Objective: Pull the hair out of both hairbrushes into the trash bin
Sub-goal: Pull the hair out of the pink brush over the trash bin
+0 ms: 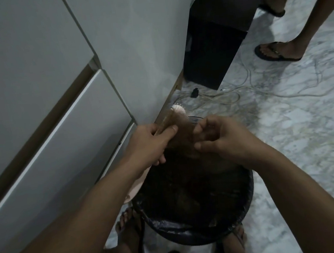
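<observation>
the white cabinet fills the frame from 9 to 12 o'clock. below my hands, at 6 o'clock, sits the black-lined trash bin. my left hand is closed round the hairbrush, its head pointing to 12 o'clock over the bin. my right hand is half curled at the brush; whether its fingertips pinch hair, i cannot tell.

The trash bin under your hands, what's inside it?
The trash bin is lined with a black bag, and its inside looks dark, perhaps holding brownish hair. The left hand, the right hand and the hairbrush cover its far side.
</observation>
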Demonstrator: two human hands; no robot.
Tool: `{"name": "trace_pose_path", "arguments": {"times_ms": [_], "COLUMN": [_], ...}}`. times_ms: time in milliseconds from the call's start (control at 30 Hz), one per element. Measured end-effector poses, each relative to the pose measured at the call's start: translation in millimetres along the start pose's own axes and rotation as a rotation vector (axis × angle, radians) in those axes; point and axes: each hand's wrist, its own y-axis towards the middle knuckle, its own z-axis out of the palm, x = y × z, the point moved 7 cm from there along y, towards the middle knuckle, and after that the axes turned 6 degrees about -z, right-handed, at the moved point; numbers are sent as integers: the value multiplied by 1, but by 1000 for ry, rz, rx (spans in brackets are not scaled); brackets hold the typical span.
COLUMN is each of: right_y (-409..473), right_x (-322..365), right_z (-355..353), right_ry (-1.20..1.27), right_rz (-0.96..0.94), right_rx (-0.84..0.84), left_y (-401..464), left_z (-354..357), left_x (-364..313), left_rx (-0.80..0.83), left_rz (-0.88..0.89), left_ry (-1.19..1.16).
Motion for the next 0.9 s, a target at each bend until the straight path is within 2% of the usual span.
{"name": "trace_pose_path", "arguments": {"times_ms": [133, 267, 333, 433, 633, 800, 900], "right_y": [0, -3, -3, -3, -2, 1, 2], "right_x": [-2, -4, -4, -3, 5, -2, -2], "right_z": [-2, -3, -1, 0, -6, -3, -5], "right_ry": [-98, -129, -189, -196, 296, 82, 55], "right_rz": [-2, 17, 20, 11, 14, 11, 13], "right_rx": [52, 121, 137, 106, -86, -145, -125], "left_y": [6, 4, 3, 1, -2, -2, -2], "left_z": [-13, -14, -12, -4, 6, 8, 4], "left_x": [2, 1, 0, -3, -6, -6, -4], "left_rx": [-119, -167, -139, -15, 88, 109, 40], "left_rz": [-16, -2, 2, 25, 94, 96, 85], "left_ry": [-64, -75, -64, -46, 28, 35, 39]}}
